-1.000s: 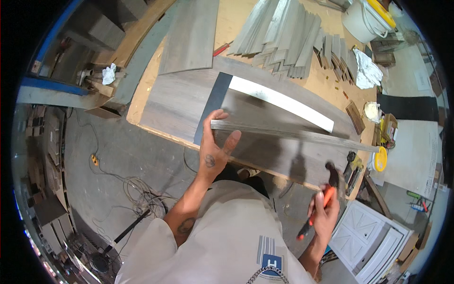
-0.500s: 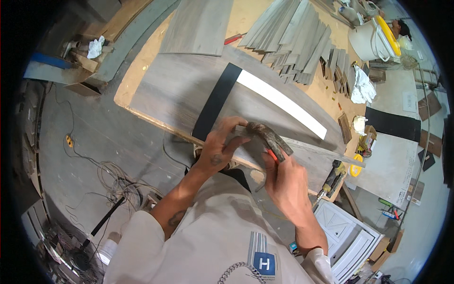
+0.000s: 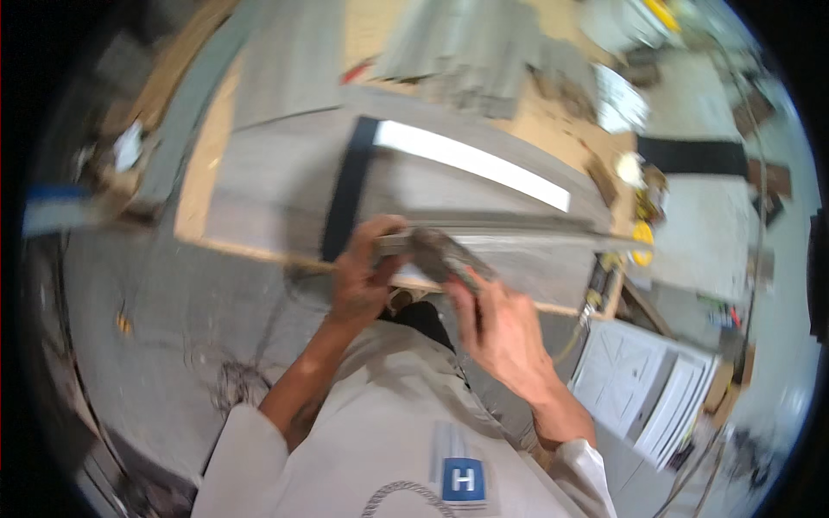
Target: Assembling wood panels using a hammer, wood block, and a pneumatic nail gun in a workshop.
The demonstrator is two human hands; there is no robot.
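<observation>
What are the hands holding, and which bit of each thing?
The left hand holds a long board by its left end. The right hand holds a hammer by its handle, near the head.

passable: left of black strip (image 3: pixel 351 188) | blocking: hammer (image 3: pixel 433 253), held plank (image 3: pixel 540 240), stacked slats (image 3: pixel 466 43)

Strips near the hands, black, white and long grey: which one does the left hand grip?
The long grey strip: its left end sits in the left hand. The black strip and white strip meet at a corner, outside that grip.
</observation>
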